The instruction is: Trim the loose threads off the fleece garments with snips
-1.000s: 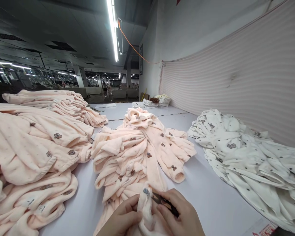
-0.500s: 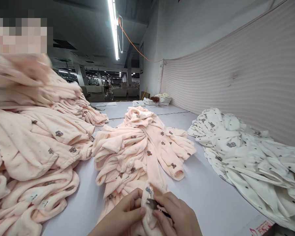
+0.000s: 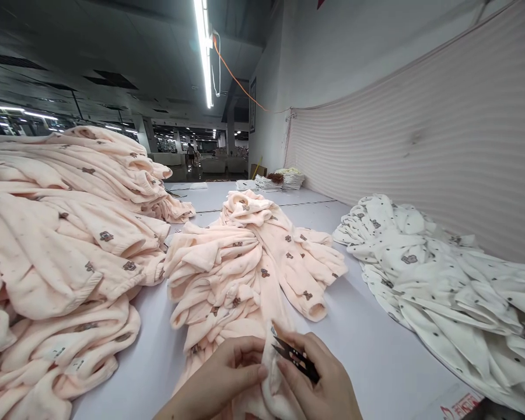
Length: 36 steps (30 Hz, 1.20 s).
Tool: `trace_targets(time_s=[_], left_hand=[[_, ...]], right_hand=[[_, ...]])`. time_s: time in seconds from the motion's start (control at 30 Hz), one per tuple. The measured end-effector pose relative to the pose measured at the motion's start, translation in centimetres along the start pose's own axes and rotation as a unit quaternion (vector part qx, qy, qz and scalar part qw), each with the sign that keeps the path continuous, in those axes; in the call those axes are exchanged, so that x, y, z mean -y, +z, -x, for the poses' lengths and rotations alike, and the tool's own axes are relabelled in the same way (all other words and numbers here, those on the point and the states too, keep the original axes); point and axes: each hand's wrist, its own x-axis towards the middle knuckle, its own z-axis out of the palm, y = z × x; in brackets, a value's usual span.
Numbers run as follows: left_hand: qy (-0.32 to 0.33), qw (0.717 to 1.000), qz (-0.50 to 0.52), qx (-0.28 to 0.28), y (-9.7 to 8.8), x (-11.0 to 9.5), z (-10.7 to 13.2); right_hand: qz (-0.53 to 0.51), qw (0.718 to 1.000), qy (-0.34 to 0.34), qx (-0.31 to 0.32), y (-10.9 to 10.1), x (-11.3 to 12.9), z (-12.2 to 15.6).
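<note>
A pale pink fleece garment (image 3: 266, 291) with small bear motifs lies rumpled along the middle of the table, its near end lifted between my hands. My left hand (image 3: 236, 373) pinches a fold of that cloth between thumb and fingers. In my right hand (image 3: 317, 373) are black thread snips (image 3: 298, 359), their two pointed blades apart and aimed up and left beside the fold. The right fingers are also against the cloth edge. The lower part of the held cloth runs out of view at the bottom.
Heaped pink garments (image 3: 61, 233) fill the left side of the table (image 3: 345, 350). White garments with dark spots (image 3: 437, 280) are piled on the right, below a striped cloth sheet (image 3: 411, 157). Folded stacks (image 3: 280, 179) stand at the far end. A person (image 3: 191, 153) is in the distance.
The snips' blades now show more clearly, angled up and left, and the held fold has shifted slightly. A blurred person's shape at the upper left is gone, leaving the pink heap there uncovered.
</note>
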Motion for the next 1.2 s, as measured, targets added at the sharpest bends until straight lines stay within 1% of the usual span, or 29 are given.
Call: trace_targets(time_s=[0.07,0.13,0.2,0.23,0.27,0.33,0.37,0.4,0.43,0.47,0.5,0.57,0.6,0.63,0.67,0.7,0.73,0.77,0.8,0.83,0.87,0.9,0.93,0.97,1.0,1.03,1.13,1.2], left_hand=[[0.002,0.999,-0.032,-0.001,0.2,-0.1,-0.2],[-0.004,0.998,-0.057,-0.005,0.3,-0.2,-0.5],[-0.013,0.998,-0.054,-0.009,0.3,-0.4,-0.9],[-0.017,0.999,-0.047,-0.012,0.2,-0.5,-1.0],[-0.018,0.999,-0.043,-0.015,0.2,-0.6,-1.1],[-0.017,0.999,-0.05,-0.012,0.3,-0.7,-1.3],[-0.018,0.998,-0.057,-0.003,0.4,-0.7,-1.4],[-0.018,0.998,-0.062,0.006,0.5,-0.6,-1.5],[-0.016,0.998,-0.062,0.011,0.5,-0.4,-1.8],[-0.014,0.998,-0.057,0.004,0.5,-0.2,-2.1],[-0.013,0.998,-0.052,-0.015,0.4,0.1,-2.6],[-0.013,0.997,-0.043,-0.069,0.2,0.6,-3.6],[-0.015,0.995,-0.043,-0.093,-0.1,0.8,-4.1],[-0.016,0.993,-0.044,-0.112,-0.3,0.9,-4.5],[-0.015,0.991,-0.045,-0.124,-0.6,0.9,-4.6],[-0.012,0.99,-0.043,-0.13,-0.8,0.9,-4.4],[-0.001,0.989,-0.046,-0.144,-1.1,0.9,-3.9],[0.016,0.983,-0.067,-0.17,-1.2,1.0,-3.1],[0.034,0.971,-0.111,-0.207,-1.2,1.2,-2.0],[0.048,0.951,-0.176,-0.248,-1.1,1.5,-0.7],[0.057,0.92,-0.256,-0.29,-0.9,2.0,0.6],[0.049,0.887,-0.337,-0.313,-0.6,2.7,1.8],[0.037,0.866,-0.388,-0.314,-0.2,3.4,2.8],[0.028,0.856,-0.416,-0.306,0.2,4.2,3.6],[0.028,0.853,-0.425,-0.302,0.6,4.9,4.0],[0.034,0.857,-0.415,-0.304,0.9,5.4,4.2],[0.083,0.885,-0.325,-0.321,1.2,6.4,3.6],[0.11,0.904,-0.259,-0.323,1.0,6.6,3.2]], right_hand=[[-0.034,0.999,0.003,-0.006,0.6,0.3,-0.5],[-0.064,0.998,0.012,0.012,1.2,0.6,-1.0],[-0.14,0.989,0.054,0.015,1.4,0.7,-1.2],[-0.198,0.976,0.09,0.003,1.4,0.7,-1.1],[-0.262,0.955,0.134,-0.014,1.2,0.7,-0.9],[-0.37,0.902,0.218,-0.052,0.5,0.4,-0.2],[-0.401,0.879,0.248,-0.068,0.1,0.2,0.2],[-0.417,0.864,0.27,-0.076,-0.4,0.1,0.6],[-0.423,0.859,0.281,-0.071,-0.7,-0.1,0.9],[-0.419,0.86,0.287,-0.05,-1.0,-0.3,1.3],[-0.409,0.865,0.292,-0.012,-1.1,-0.4,1.6],[-0.366,0.882,0.283,0.088,-0.6,-0.6,2.1],[-0.33,0.898,0.262,0.126,-0.1,-0.7,2.3],[-0.283,0.919,0.23,0.151,0.5,-0.8,2.5],[-0.226,0.941,0.19,0.163,1.1,-0.9,2.6],[-0.161,0.962,0.147,0.164,1.6,-1.0,2.8],[-0.099,0.977,0.107,0.156,2.0,-1.1,2.8],[-0.052,0.985,0.077,0.145,2.2,-1.1,2.8],[-0.027,0.989,0.058,0.132,2.3,-1.2,2.6],[-0.027,0.991,0.05,0.118,2.2,-1.3,2.4],[-0.045,0.992,0.052,0.106,2.0,-1.4,2.2],[-0.073,0.991,0.063,0.098,1.8,-1.4,1.9],[-0.097,0.988,0.077,0.093,1.6,-1.4,1.6],[-0.112,0.986,0.088,0.089,1.5,-1.5,1.4],[-0.116,0.985,0.092,0.086,1.5,-1.5,1.3],[-0.109,0.987,0.087,0.082,1.5,-1.6,1.2],[-0.04,0.996,0.035,0.072,1.3,-1.9,1.5],[0.026,0.996,0.011,0.082,0.9,-2.0,1.7]])
